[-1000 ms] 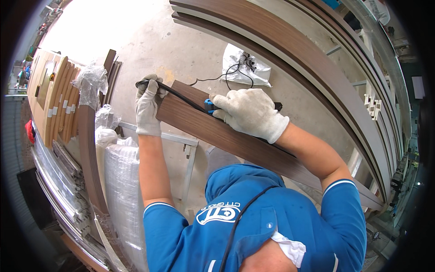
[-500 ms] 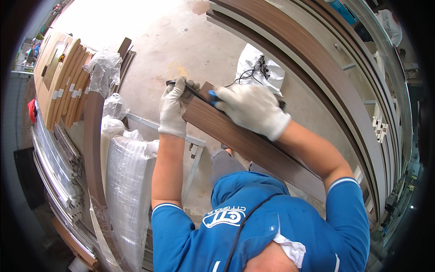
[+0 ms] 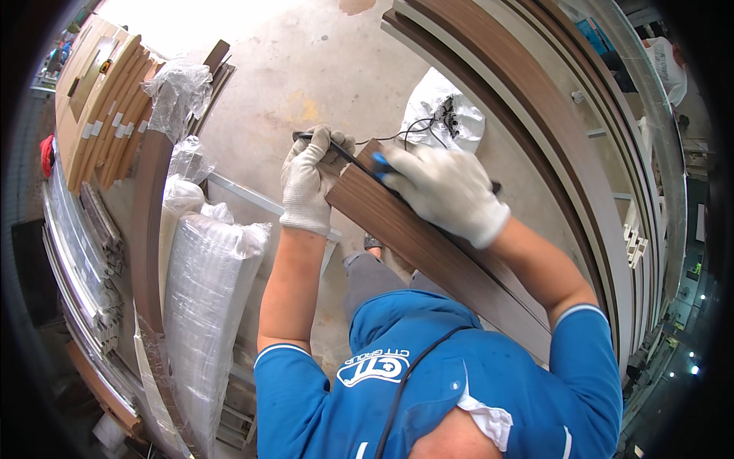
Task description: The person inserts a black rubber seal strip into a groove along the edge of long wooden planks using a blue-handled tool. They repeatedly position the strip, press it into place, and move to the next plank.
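Observation:
A brown wood-grain profile (image 3: 413,233) slants from near my left hand down to the lower right in front of my body. My left hand (image 3: 310,180), in a pale work glove, pinches a thin black strip (image 3: 348,156) by its looped end, just past the profile's upper end. The strip runs along the profile's groove and under my right hand. My right hand (image 3: 451,195), gloved and smeared by motion, closes around a tool with a blue part (image 3: 380,159) showing at the fingers. A dark end of it sticks out behind the hand; its kind is hidden.
A white bag (image 3: 437,107) with black strip coils lies on the floor ahead. Long brown profiles (image 3: 527,115) curve along the right. Plastic-wrapped bundles (image 3: 206,283), an upright brown profile (image 3: 149,222) and stacked wooden panels (image 3: 103,107) stand on the left.
Both hands and the profile end appear slightly further right in view, as the view itself has shifted. The right hand stays on the profile with the blue tool, still blurred.

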Tool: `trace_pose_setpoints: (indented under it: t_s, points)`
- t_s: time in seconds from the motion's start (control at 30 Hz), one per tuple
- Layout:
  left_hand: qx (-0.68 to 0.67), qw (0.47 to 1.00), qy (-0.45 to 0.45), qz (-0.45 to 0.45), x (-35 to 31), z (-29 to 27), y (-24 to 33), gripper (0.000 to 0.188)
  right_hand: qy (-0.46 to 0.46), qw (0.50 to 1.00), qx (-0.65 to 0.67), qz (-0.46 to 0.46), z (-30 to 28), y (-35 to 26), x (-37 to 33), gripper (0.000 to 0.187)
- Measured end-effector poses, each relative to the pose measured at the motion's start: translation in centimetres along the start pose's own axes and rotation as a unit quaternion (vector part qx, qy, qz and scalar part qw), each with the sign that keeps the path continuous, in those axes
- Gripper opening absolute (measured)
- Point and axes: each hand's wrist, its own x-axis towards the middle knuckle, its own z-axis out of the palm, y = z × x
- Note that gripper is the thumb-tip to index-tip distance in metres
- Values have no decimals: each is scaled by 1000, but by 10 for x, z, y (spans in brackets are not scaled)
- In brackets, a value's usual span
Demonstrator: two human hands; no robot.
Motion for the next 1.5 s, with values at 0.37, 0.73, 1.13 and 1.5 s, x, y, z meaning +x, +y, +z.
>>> trace_pose_setpoints:
  t_s: [0.37,0.73,1.13,1.5]
  points:
    - [-22,999,-32,30,9,-16,-5,9,-73,997,7,35,-6,-11,34,24]
    - [69,997,-23,-3,27,-44,5,22,-60,997,-25,33,-43,20,-158,41]
    - [713,514,38,475,-84,99,-34,43,171,893,293,297,-124,-3,-377,38]
    - [619,637,-456,-40,-322,156,-281,40,250,935,-22,253,-130,-45,-486,41]
